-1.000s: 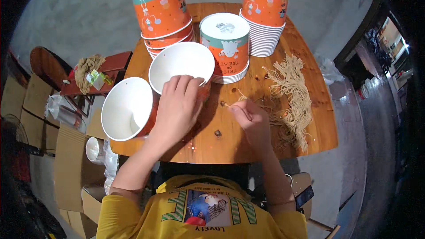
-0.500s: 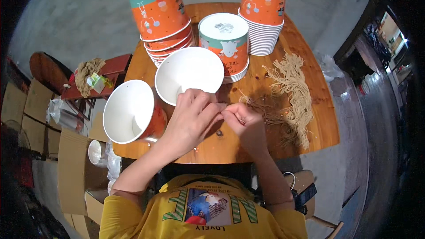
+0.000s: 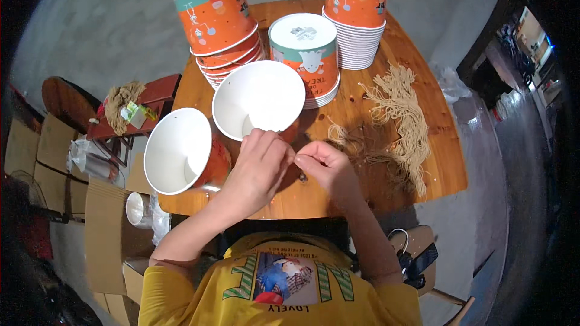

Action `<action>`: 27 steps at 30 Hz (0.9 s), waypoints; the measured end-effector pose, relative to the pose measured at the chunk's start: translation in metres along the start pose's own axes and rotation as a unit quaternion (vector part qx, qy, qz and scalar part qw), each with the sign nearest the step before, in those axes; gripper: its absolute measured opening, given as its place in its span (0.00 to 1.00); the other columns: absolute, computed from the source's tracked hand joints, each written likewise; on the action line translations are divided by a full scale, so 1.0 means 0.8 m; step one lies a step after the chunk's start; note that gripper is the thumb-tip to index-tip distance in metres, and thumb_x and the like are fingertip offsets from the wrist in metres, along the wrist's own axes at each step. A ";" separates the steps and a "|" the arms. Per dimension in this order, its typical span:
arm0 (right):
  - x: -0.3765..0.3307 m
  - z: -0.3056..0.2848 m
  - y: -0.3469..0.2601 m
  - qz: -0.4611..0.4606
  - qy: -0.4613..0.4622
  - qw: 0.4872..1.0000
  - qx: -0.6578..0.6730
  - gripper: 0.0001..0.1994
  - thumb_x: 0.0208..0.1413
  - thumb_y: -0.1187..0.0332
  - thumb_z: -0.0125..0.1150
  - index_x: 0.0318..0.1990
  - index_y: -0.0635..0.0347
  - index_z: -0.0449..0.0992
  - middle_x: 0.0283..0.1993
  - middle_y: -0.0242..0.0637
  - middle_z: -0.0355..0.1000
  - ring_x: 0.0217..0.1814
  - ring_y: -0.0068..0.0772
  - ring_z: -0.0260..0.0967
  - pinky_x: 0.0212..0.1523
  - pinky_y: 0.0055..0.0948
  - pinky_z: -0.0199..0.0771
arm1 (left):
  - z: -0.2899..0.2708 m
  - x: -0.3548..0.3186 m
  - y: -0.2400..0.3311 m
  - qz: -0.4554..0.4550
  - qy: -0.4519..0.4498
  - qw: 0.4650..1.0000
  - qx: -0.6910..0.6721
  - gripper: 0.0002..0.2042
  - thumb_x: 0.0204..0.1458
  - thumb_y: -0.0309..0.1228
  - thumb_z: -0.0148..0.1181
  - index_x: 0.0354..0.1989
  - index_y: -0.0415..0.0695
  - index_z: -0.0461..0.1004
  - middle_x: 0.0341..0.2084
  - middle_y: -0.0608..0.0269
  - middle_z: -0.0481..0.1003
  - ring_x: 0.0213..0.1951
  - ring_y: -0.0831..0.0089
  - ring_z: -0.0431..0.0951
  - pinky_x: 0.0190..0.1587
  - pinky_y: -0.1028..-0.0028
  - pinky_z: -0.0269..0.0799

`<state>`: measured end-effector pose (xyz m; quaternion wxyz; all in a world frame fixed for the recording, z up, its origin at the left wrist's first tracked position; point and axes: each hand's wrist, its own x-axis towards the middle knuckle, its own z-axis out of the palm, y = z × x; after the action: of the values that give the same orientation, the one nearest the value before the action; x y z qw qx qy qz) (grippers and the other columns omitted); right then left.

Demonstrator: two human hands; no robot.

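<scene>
My left hand [image 3: 260, 166] is closed, its fingers bent at the near rim of a white-lined paper bucket [image 3: 260, 93] that leans toward me. Fingertip to fingertip with it, my right hand [image 3: 329, 169] pinches thumb against forefinger. Whatever lies between the fingers is too small or hidden to name. To the left a second paper bucket [image 3: 176, 151], orange outside, tilts with its mouth facing me. Right of my hands lies a bundle of beige cords [image 3: 403, 127], with thinner loose strands [image 3: 362, 145] reaching toward my right hand.
Upside-down orange paper buckets stand in stacks at the back left [image 3: 217, 18], middle [image 3: 305, 54] and back right [image 3: 356, 33] of the wooden table [image 3: 284, 205]. A red stool [image 3: 154, 93] with more cord is at the left. Cardboard boxes [image 3: 106, 223] lie below it.
My right hand has shifted slightly left and down, and its curled fingers have straightened somewhat. My left hand stays by the bucket rim. The whole view has tilted a little.
</scene>
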<state>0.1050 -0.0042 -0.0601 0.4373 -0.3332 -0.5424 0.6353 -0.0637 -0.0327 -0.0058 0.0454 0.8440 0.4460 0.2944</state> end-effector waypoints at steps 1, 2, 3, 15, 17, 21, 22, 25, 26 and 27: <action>0.000 0.001 0.001 0.000 0.002 1.000 0.001 0.03 0.55 0.73 0.58 0.34 0.63 0.71 0.27 0.23 0.68 0.29 0.12 0.61 0.32 0.16 0.63 | 0.001 0.001 0.000 -0.006 0.006 1.000 -0.004 0.10 0.42 0.18 0.58 0.33 0.40 0.66 0.32 0.56 0.66 0.38 0.58 0.65 0.42 0.65 0.61; 0.002 0.002 0.002 -0.017 0.016 1.000 0.005 0.03 0.55 0.74 0.57 0.33 0.62 0.70 0.26 0.23 0.66 0.28 0.11 0.60 0.30 0.15 0.62 | 0.001 0.003 -0.002 -0.006 0.004 1.000 -0.003 0.10 0.42 0.18 0.58 0.33 0.40 0.66 0.32 0.56 0.66 0.38 0.58 0.65 0.42 0.65 0.61; 0.004 0.004 0.004 -0.033 0.029 0.999 0.009 0.03 0.55 0.75 0.56 0.32 0.62 0.69 0.25 0.22 0.65 0.27 0.11 0.59 0.29 0.15 0.60 | 0.002 0.007 -0.004 -0.028 0.028 0.999 -0.019 0.09 0.43 0.19 0.57 0.33 0.40 0.66 0.31 0.55 0.65 0.37 0.56 0.65 0.41 0.64 0.61; 0.052 0.007 0.044 -0.150 0.146 0.978 -0.021 0.04 0.54 0.77 0.54 0.33 0.61 0.66 0.26 0.27 0.64 0.29 0.14 0.60 0.30 0.19 0.62 | -0.006 0.041 -0.016 -0.214 -0.047 0.971 -0.093 0.14 0.51 0.30 0.54 0.45 0.40 0.73 0.34 0.52 0.75 0.32 0.59 0.77 0.39 0.64 0.72; 0.054 0.009 0.044 -0.169 0.146 0.975 -0.015 0.04 0.54 0.76 0.54 0.33 0.62 0.65 0.27 0.28 0.65 0.30 0.15 0.61 0.32 0.20 0.64 | -0.005 0.040 -0.017 -0.215 -0.056 0.971 -0.089 0.14 0.51 0.30 0.54 0.46 0.41 0.73 0.35 0.52 0.75 0.34 0.58 0.77 0.40 0.64 0.71; 0.056 0.008 0.046 -0.190 0.153 0.968 -0.062 0.04 0.54 0.76 0.54 0.35 0.63 0.65 0.27 0.33 0.67 0.30 0.20 0.65 0.33 0.24 0.67 | -0.008 0.043 -0.013 -0.215 -0.070 0.971 -0.077 0.15 0.51 0.26 0.53 0.48 0.39 0.72 0.36 0.52 0.74 0.36 0.62 0.76 0.41 0.68 0.71; 0.057 0.008 0.047 -0.189 0.157 0.966 -0.083 0.05 0.53 0.76 0.54 0.35 0.63 0.65 0.28 0.34 0.67 0.31 0.21 0.65 0.34 0.25 0.67 | -0.008 0.044 -0.014 -0.217 -0.072 0.970 -0.079 0.15 0.51 0.26 0.52 0.48 0.39 0.72 0.36 0.52 0.74 0.37 0.62 0.76 0.41 0.68 0.71; 0.059 0.009 0.046 -0.181 0.158 0.967 -0.087 0.05 0.53 0.76 0.54 0.35 0.64 0.64 0.27 0.36 0.67 0.30 0.23 0.66 0.33 0.26 0.67 | -0.006 0.043 -0.016 -0.212 -0.067 0.972 -0.077 0.15 0.51 0.26 0.52 0.48 0.39 0.72 0.36 0.52 0.74 0.37 0.61 0.76 0.41 0.68 0.71; 0.059 0.010 0.045 -0.180 0.158 0.967 -0.087 0.05 0.53 0.76 0.54 0.35 0.64 0.64 0.27 0.36 0.67 0.30 0.23 0.66 0.33 0.26 0.67 | -0.006 0.043 -0.016 -0.203 -0.061 0.974 -0.073 0.15 0.51 0.26 0.52 0.48 0.39 0.72 0.36 0.51 0.74 0.36 0.61 0.77 0.41 0.67 0.71; 0.060 0.010 0.044 -0.188 0.159 0.965 -0.088 0.05 0.53 0.76 0.55 0.35 0.63 0.64 0.27 0.36 0.67 0.29 0.23 0.65 0.32 0.26 0.67 | -0.006 0.043 -0.016 -0.204 -0.061 0.974 -0.074 0.15 0.51 0.26 0.52 0.48 0.39 0.72 0.36 0.51 0.74 0.36 0.61 0.77 0.41 0.67 0.71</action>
<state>0.0721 0.0357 -0.0910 0.5986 -0.3590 -0.5727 0.4300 -0.0608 0.0013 0.0092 0.1939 0.7462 0.5820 0.2586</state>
